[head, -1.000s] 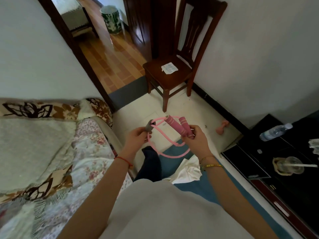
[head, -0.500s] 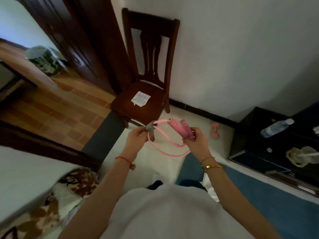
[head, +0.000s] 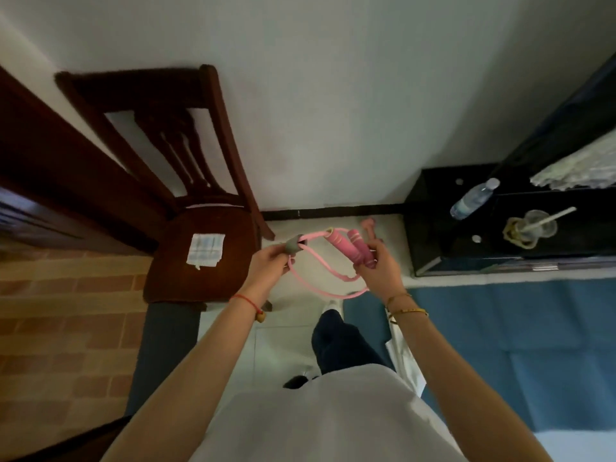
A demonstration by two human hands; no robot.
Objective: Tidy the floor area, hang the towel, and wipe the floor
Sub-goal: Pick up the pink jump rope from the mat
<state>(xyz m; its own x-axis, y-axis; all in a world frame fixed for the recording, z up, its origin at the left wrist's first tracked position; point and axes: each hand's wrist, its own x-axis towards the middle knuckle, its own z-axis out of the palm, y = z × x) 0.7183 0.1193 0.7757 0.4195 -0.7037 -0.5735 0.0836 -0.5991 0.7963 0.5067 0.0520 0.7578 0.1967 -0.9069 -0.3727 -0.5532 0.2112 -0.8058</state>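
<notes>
1. Since a second ago the view has swung away from the quilted bed towards the dark wooden chair (head: pixel 200 248) and the wall; both hands have kept their hold on the pink coiled skipping rope (head: pixel 328 261) and carried it nearer the chair.
2. Fingers of the left hand (head: pixel 266 266) pinch the rope's loops at a grey sleeve; the right hand (head: pixel 378 270) is curled round the two pink handles.
3. Tidying looks to be under way: the rope is off the floor, gathered but not yet put down.
4. A small pink dumbbell (head: pixel 368 226) lies on the pale tiled floor (head: pixel 283 345) by the skirting, so floor clutter remains.
5. White cloth, possibly the towel (head: pixel 405 358), lies on the blue mat beside the person's leg, unhung; wiping seems not begun.
6. On the black glass cabinet (head: pixel 433 228) a clear plastic water bottle (head: pixel 473 199) lies on its side, its contents unclear; a clear glass cup (head: pixel 536 223) holds a white stick.
7. A folded checked cloth (head: pixel 205 250) rests on the chair seat.
</notes>
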